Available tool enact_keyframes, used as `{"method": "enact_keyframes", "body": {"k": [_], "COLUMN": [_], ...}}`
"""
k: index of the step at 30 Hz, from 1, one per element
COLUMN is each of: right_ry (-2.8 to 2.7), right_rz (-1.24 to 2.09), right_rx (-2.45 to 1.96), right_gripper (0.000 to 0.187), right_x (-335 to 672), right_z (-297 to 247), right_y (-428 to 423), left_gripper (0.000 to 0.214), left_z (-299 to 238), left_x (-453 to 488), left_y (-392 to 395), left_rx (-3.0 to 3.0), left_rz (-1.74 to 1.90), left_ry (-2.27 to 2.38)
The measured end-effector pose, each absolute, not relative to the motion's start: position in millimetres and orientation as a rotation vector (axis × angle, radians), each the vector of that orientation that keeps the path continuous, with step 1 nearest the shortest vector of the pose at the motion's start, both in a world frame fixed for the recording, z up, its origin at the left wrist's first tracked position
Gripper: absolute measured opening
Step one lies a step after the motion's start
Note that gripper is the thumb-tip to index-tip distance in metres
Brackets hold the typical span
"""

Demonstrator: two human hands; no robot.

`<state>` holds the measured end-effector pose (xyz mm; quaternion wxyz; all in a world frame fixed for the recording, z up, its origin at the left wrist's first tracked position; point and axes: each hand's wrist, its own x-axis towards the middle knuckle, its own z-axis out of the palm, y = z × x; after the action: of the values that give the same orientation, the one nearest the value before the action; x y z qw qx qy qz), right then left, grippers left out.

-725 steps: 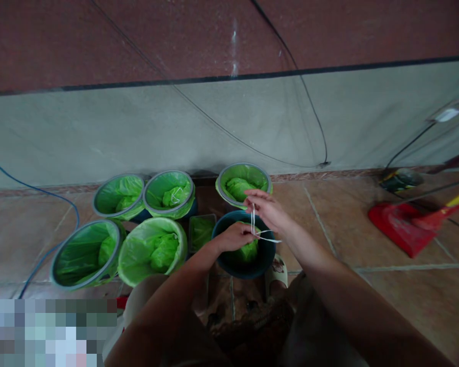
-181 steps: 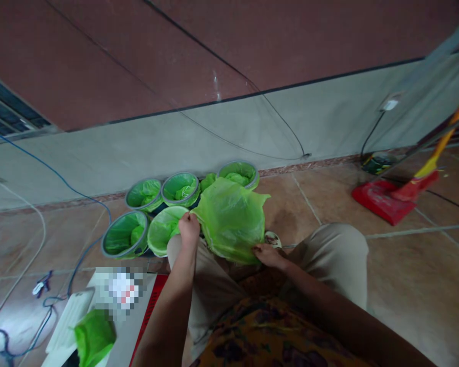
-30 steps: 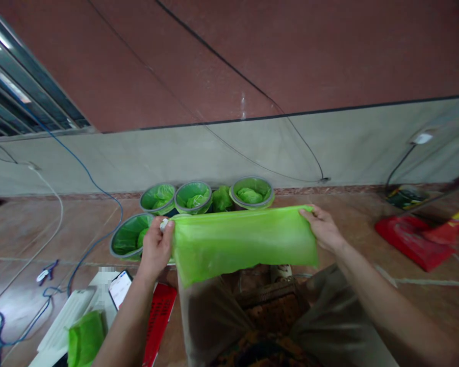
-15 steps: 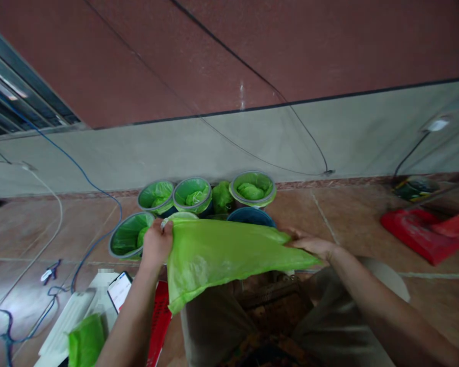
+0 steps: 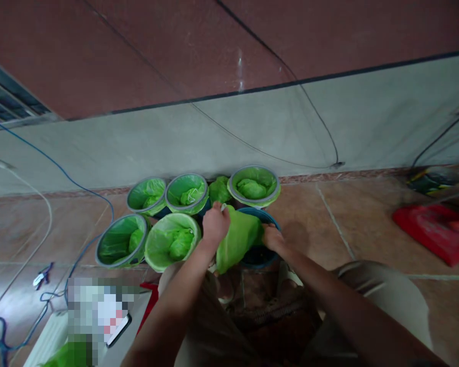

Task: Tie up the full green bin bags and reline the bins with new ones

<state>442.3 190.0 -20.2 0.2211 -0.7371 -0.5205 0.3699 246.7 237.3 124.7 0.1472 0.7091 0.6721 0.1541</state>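
Observation:
A light green plastic bag (image 5: 237, 237) hangs bunched between my two hands, over the left part of a blue bin (image 5: 263, 259). My left hand (image 5: 216, 223) is closed on the bag's upper left corner, where a bit of white shows. At the bin's right side, my right hand (image 5: 272, 236) has its fingers wrapped at the bag's right end, partly hidden inside the rim. Left of the bag stands a pale green-lined bin (image 5: 153, 250) with a crumpled green bag inside.
Several grey-rimmed bins (image 5: 186, 208) with green liners stand along the wall. A phone (image 5: 118, 329) lies on a white surface at lower left. A red dustpan (image 5: 432, 229) is on the floor at right. Blue cable (image 5: 71, 176) runs along the left.
The bag was stretched wide between my hands; now it is gathered and lowered to the blue bin. My hands have come closer together, the left moving right and the right moving left.

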Motion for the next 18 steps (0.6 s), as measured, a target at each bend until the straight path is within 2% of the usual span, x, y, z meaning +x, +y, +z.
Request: {"method": "enact_keyframes", "body": {"k": [4,7,9,12,15,18], "right_ry": [-1.294,-1.105,-1.16,-1.2,-1.176,-1.129], "right_rz": [1.099,1.312,1.289,1.136,1.102,1.168], "right_rx": [-1.986,-1.814,-1.873,-2.041,-1.999,-1.912], "right_gripper": [0.032,0.046,0.052,0.04,0.029,0.031], "right_x": [441,418,402,392,401,418], "right_z": [-12,-11,-17,-30,-39,-41], "right_y": [169,148,139,140,147,148], "left_gripper": [0.016,0.017,0.02,0.024,0.033,0.028], "left_z": [62,22,5,-5,-5,-3], "left_x": [276,287,290,287,281,277], "left_y": [246,246,245,243,242,241], "left_rx": [1.891,1.742,1.685,1.684,1.796,1.925], "left_rz": [0.326,0.307,0.29,0.22,0.069,-0.044], "left_ry": [1.684,1.516,1.429,1.304,1.194,1.11]}}
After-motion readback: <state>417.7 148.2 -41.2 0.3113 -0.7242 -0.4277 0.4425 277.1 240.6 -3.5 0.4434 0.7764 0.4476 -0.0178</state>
